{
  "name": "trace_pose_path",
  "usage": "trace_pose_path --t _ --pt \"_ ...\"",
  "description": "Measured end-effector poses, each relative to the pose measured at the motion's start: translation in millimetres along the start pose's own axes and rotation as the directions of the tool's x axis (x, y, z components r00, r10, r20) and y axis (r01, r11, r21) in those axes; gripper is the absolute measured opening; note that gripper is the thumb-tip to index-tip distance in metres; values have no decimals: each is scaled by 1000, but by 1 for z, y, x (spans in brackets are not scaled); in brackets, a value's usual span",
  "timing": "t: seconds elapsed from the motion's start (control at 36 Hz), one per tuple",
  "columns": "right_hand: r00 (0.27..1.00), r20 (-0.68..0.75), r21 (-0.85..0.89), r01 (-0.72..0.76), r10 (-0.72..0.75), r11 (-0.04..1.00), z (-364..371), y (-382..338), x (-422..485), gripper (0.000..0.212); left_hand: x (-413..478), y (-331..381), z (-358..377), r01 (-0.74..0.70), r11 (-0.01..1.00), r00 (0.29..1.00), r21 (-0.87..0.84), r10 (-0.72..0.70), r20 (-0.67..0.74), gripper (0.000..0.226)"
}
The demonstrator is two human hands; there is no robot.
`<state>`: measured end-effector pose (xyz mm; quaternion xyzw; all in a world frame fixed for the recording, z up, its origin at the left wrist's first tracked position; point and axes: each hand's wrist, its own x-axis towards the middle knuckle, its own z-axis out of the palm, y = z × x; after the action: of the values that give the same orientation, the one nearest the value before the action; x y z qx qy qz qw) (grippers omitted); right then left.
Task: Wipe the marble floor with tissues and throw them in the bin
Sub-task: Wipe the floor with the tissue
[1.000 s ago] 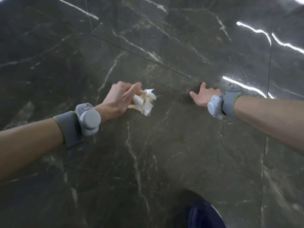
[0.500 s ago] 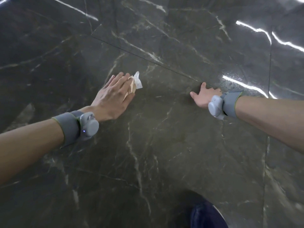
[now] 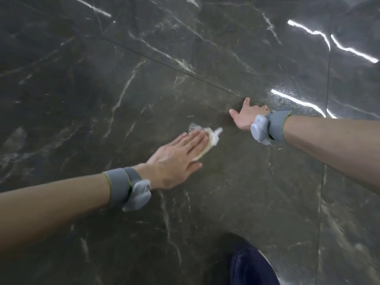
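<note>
My left hand (image 3: 176, 159) lies flat with straight fingers on a crumpled white, brown-stained tissue (image 3: 211, 137), pressing it against the dark veined marble floor (image 3: 144, 89). Most of the tissue is hidden under my fingers; only its far end sticks out, blurred. My right hand (image 3: 245, 116) rests on the floor a short way to the right and farther off, thumb spread, fingers partly hidden behind the palm. Both wrists carry grey bands with a grey sensor. No bin is in view.
A dark blue trouser knee (image 3: 253, 266) shows at the bottom edge. Thin tile joints cross the floor diagonally and down the right side. Bright light strips reflect on the floor at the upper right (image 3: 304, 102).
My left hand went from gripping the raised tissue to pressing it flat, then slid it toward me and to the right. My right hand stayed where it was.
</note>
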<state>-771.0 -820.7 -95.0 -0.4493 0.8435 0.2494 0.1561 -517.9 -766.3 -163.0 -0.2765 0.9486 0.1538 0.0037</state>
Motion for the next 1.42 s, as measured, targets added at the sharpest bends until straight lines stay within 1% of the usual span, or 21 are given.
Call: trace_pose_path --t 0.08,0.14,0.25,0.33,0.42,0.44,0.56,0.67,0.69,0.72,0.78,0.83,0.86,0.92,1.0,1.06,1.14,1.19,1.31,1.33,1.42 --pt "1000 -3 -6 8 -8 1000 1 0 -1 76 0 31 11 -123 992 992 12 123 35 72" --pt "1000 -2 -10 7 -7 1000 0 0 -2 76 0 44 14 -178 984 983 7 177 55 72" --pt "1000 -4 -9 18 -18 1000 -2 -1 -3 74 -1 58 16 -221 975 973 -15 221 61 70" --pt "1000 -3 -14 19 -19 1000 -3 1 -3 73 -1 61 19 -275 961 957 -6 275 92 69" --pt "998 4 -60 57 -57 997 -2 2 -3 62 -2 65 21 -361 932 926 -15 360 115 69" --pt "998 6 -67 64 -64 996 -2 2 -3 62 -3 67 23 -402 916 909 -14 400 117 69" --pt "999 -17 -31 28 -28 999 1 0 -2 71 -11 75 32 -529 848 846 35 523 105 67" --pt "1000 -23 -4 21 -21 1000 0 1 -5 73 -10 63 31 -588 807 808 59 582 95 66" --pt "999 -26 -10 26 -26 1000 -2 1 -5 71 -7 55 28 -585 809 810 60 579 87 67" --pt "999 -24 -20 32 -33 999 -1 1 -6 70 -5 45 26 -557 828 830 62 553 74 68" --pt "999 -19 -36 31 -32 999 -1 -1 -5 69 0 18 17 -441 895 898 73 439 40 72" --pt "1000 -15 -35 15 -16 999 -2 -1 -7 69 6 -14 4 -284 956 959 76 283 19 76" --pt "999 -15 -46 27 -28 999 -2 -1 -7 65 8 -31 -5 -192 979 981 68 191 15 76" --pt "998 -9 -78 55 -55 995 -2 -1 -8 59 11 -66 -21 -15 999 1000 34 15 -5 70" --pt "998 -1 -76 61 -61 995 -6 0 -14 59 12 -109 -45 220 974 975 50 -220 -15 73" --pt "998 4 -86 64 -64 994 -7 0 -15 59 11 -132 -58 351 936 936 32 -351 -9 73" --pt "999 1 -67 45 -45 997 -8 -1 -18 66 7 -156 -74 517 856 856 -7 -517 -19 65" --pt "999 1 -71 53 -53 996 -9 -1 -19 65 4 -162 -78 559 829 827 -21 -559 -63 63" --pt "997 14 -91 74 -73 993 -9 -1 -19 59 14 -157 -76 567 817 811 -110 -576 -104 63" --pt "998 18 -82 70 -68 994 -8 -1 -19 61 16 -156 -73 556 821 816 -133 -569 -99 63" --pt "999 3 -27 36 -36 999 -6 -3 -13 70 30 -155 -70 465 877 876 -117 -475 -78 62"
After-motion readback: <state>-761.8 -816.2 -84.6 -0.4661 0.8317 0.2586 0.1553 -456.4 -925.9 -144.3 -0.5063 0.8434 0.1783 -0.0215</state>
